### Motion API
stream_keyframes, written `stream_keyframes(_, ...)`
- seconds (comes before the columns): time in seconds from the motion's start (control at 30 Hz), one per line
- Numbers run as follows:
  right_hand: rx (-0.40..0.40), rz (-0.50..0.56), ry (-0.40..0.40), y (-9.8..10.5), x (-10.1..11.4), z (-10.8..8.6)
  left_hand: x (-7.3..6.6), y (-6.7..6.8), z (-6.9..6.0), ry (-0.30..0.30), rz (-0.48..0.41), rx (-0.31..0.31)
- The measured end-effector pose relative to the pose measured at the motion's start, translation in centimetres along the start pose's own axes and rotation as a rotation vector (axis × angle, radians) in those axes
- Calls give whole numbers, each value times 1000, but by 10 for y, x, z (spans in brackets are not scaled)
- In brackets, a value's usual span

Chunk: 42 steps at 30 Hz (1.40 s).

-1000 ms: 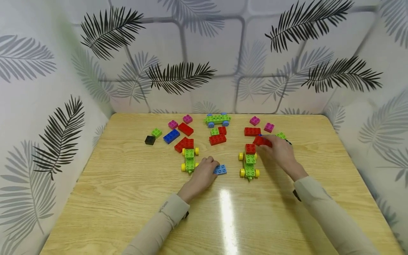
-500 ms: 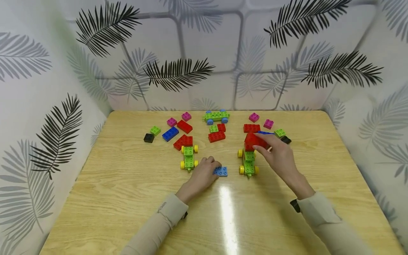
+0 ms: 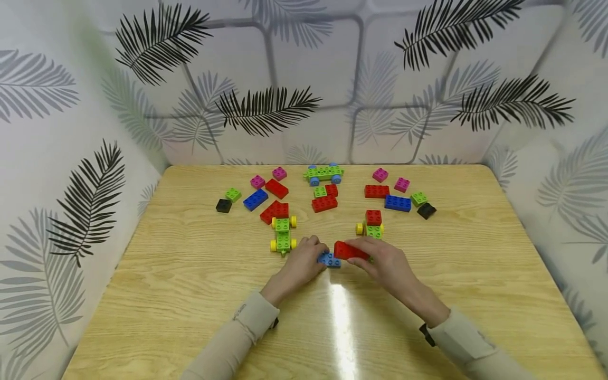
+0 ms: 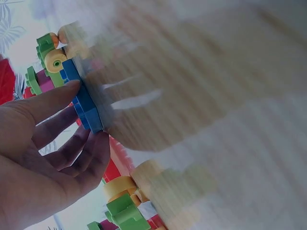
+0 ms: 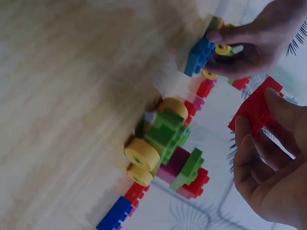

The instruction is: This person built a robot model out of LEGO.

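My left hand (image 3: 303,261) pinches a blue toy building brick (image 4: 86,105) at the table surface, thumb on one side and fingers on the other. In my right hand (image 3: 387,264) is a red studded brick (image 5: 256,105), held between thumb and fingers just right of the blue brick and apart from it in the right wrist view. Behind my right hand stands a green toy car with yellow wheels (image 5: 163,136), a red brick (image 3: 373,217) on its top; the hand partly covers it in the head view. Another yellow-wheeled green car (image 3: 283,240) stands left of my left hand.
A green car base with blue wheels (image 3: 324,173) stands at the back. Loose red, pink, green and black bricks lie around it, with a blue brick (image 3: 255,199) on the left and another blue brick (image 3: 398,203) on the right. Patterned walls border the table (image 3: 190,295).
My right hand has lifted the red brick from the back right, past the right-hand car, and brought it left and nearer to the blue brick. My left hand stays nearly still on the blue brick.
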State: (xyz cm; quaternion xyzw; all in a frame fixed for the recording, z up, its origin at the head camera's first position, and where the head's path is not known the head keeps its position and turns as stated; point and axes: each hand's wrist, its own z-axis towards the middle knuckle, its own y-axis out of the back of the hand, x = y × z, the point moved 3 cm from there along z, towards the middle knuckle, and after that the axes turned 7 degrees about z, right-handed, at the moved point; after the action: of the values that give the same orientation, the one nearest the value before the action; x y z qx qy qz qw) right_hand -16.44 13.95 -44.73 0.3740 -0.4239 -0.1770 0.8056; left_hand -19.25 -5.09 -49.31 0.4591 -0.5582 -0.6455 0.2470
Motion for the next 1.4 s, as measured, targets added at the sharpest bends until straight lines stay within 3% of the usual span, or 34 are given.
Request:
stream_keyframes(0.23,81,-65,-15,-20,3,-6,1,-4,-5,-13,2,-7)
stream_keyframes(0.57,164,-130,-47,-40,-3,0,-1,-3,-11,-20,-11,18)
stream_keyframes(1.07,240,-164,-35,-38,0,9,-1,0,-8,-17,-125,71)
stream_keyframes(1.4,310,-166,-77,-36,2,12,3,-4,-5,-76,-140,74)
